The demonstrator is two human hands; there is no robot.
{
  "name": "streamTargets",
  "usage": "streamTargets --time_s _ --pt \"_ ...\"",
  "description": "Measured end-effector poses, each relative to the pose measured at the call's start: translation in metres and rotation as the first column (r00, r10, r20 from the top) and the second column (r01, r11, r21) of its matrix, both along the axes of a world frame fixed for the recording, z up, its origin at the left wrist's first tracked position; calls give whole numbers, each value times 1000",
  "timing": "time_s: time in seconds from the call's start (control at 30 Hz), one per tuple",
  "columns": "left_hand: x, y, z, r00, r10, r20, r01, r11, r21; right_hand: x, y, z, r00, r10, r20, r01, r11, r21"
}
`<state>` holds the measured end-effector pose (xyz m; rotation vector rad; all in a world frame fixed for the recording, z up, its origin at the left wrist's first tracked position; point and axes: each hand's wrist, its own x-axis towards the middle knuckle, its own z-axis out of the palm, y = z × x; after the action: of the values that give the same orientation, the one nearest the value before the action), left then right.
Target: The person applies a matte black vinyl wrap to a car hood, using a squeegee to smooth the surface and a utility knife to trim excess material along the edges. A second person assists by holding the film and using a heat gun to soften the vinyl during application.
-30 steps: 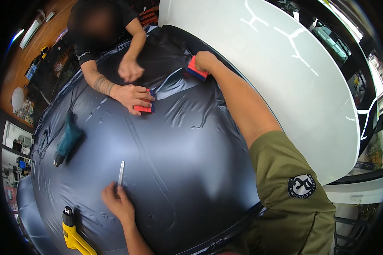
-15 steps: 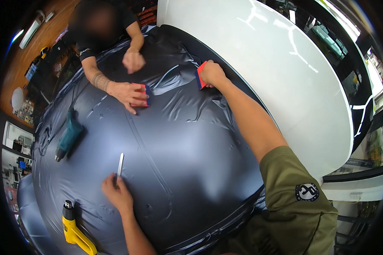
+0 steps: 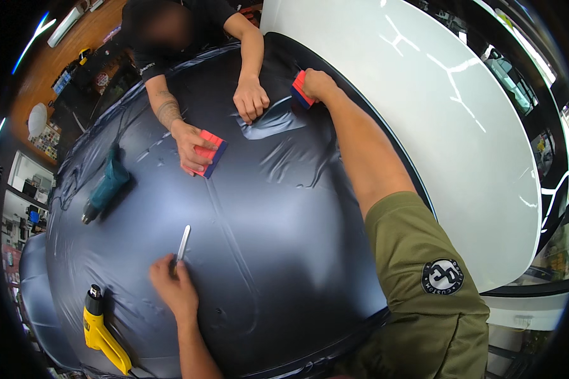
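Dark satin vinyl film [image 3: 297,240] lies over a broad curved car panel, with creases and a long raised line in it. My left hand [image 3: 177,289] is closed around a slim silver utility knife [image 3: 184,240], just above the film. At the far edge, beside the white panel, my right hand [image 3: 319,85] grips a red squeegee [image 3: 302,90] with a dark blue edge. Close to it, a co-worker's hand [image 3: 251,101] pinches a lifted fold of film [image 3: 272,124]. The co-worker's other hand [image 3: 188,148] holds a second red squeegee [image 3: 210,151] against the surface.
A teal heat gun [image 3: 109,183] rests on the film at the left, its cord trailing back. Nearer me lies a yellow heat gun [image 3: 104,335]. The large white panel [image 3: 423,126] rises along the right. The co-worker [image 3: 171,44] leans over the far side.
The co-worker's free hand has come down and taken hold of the film fold; their squeegee is tilted differently. My right hand's squeegee has shifted slightly farther away. My left hand stays in place.
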<state>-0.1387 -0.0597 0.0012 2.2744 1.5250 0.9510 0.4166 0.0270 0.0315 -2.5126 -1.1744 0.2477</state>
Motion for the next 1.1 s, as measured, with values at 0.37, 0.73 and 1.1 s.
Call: streamTargets --time_s 0.37,0.73,1.1 --pt "3 -3 2 999 32 -4 -32 999 9 -8 -36 -9 990 -46 135 49 999 -16" --pt "3 -1 6 999 39 -20 -39 999 13 -18 -9 -5 944 -94 317 78 995 62" --pt "-1 0 2 998 61 -14 -62 998 -21 -15 -44 -6 943 -25 331 37 999 -30"
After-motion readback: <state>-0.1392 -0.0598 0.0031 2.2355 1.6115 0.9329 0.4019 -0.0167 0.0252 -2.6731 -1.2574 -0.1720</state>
